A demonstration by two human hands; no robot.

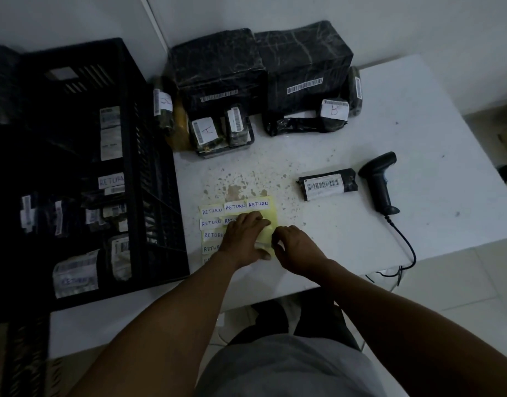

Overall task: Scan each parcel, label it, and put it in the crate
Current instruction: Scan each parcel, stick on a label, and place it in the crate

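Both hands work on the yellow sticker sheet point(265, 213), which lies flat near the front edge of the tabletop point(418, 173), just beside the crate point(149, 156). The left hand point(243, 239) presses the sheet down with its fingers mostly straight and close together. The right hand point(296, 250) has its fingers curled in at the sheet's right edge, and it looks like they pinch a sticker there, but the sticker itself is hidden, so I cannot tell for sure. The RETURN stickers point(258, 204) look thin, light and bendy, so one can curl or stick to itself; I think it is best to lift it by a corner and hold it only at the edge. The small parcel point(327, 184) that probably gets the sticker next lies past the sheet, toward the right side of the tabletop, with its barcode facing up. It is wrapped in shiny black plastic, so it looks light, soft and a bit slippery; holding it across its two long sides should work. The scanner point(380, 181) lies just beside it on the right, and its cable point(404, 242) runs off the front edge. More black parcels point(263, 81) stand along the back edge, some marked A or B. The crate at the left edge already holds labelled parcels. Its tall wall stands between the parcel and the inside, so the parcel must go up and over.
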